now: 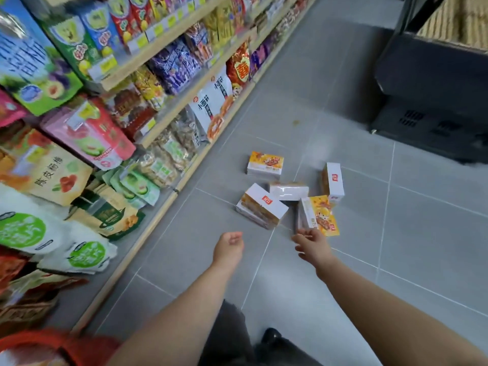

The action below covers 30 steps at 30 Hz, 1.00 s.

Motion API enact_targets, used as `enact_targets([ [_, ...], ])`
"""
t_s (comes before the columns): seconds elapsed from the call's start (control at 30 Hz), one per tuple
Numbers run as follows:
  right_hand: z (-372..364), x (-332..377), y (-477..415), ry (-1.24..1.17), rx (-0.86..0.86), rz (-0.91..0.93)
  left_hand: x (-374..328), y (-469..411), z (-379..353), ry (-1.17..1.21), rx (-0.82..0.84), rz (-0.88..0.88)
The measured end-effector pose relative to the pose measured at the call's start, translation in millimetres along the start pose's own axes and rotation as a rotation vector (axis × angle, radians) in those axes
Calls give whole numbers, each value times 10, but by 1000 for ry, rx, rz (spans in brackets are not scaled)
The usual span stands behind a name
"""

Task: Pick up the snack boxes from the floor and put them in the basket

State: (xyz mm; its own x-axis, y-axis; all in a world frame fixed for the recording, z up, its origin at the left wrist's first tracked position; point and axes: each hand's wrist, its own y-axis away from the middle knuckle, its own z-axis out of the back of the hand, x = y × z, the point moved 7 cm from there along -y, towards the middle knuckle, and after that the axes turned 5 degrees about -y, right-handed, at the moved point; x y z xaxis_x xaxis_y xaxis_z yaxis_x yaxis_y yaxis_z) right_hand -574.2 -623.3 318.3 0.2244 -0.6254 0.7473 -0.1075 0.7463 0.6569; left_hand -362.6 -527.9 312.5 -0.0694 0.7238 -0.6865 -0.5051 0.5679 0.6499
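Your right hand (311,244) is stretched out low over the grey tiled floor (396,260), fingers loose and slightly spread, holding nothing. Just past its fingertips lies the nearest box (319,216), orange face up; I cannot tell whether your fingers touch its near edge. Your left hand (228,244) hangs level with the right one and well apart from it, fingers loosely curled and empty. Ahead of the left hand, near it, lies a white-topped box (264,206). Beyond those two a third box (289,191) lies between them, a fourth box (333,182) sits further out ahead of your right hand, and the fifth box (265,163) lies furthest from both hands. All five are on the floor. Behind your left arm, at the lower corner, is a blurred red thing that may be the basket (52,344). Stocked shelves (169,120) run along your left hand's side, and a dark cabinet (435,101) stands far beyond your right hand.
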Motion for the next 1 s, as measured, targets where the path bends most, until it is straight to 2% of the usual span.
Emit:
enact_targets([
  [0.17,-15,17,-595,-16,-27,-102,-308,-654,-124,-87,48,28],
  [0.47,-99,65,-1821,-62,-188,-312,-997,-2239,-408,-467,180,4],
  [0.6,-207,-47,-2399,-48,-153,-361,-1196,-2898,-634,-525,196,23],
  [0.8,-365,-603,-3318,-16,-113,-458,-760,-3869,-1152,-590,280,104],
  [1.0,-461,-1376,-4305,-69,-161,-550,-142,-4990,-1582,-681,228,135],
])
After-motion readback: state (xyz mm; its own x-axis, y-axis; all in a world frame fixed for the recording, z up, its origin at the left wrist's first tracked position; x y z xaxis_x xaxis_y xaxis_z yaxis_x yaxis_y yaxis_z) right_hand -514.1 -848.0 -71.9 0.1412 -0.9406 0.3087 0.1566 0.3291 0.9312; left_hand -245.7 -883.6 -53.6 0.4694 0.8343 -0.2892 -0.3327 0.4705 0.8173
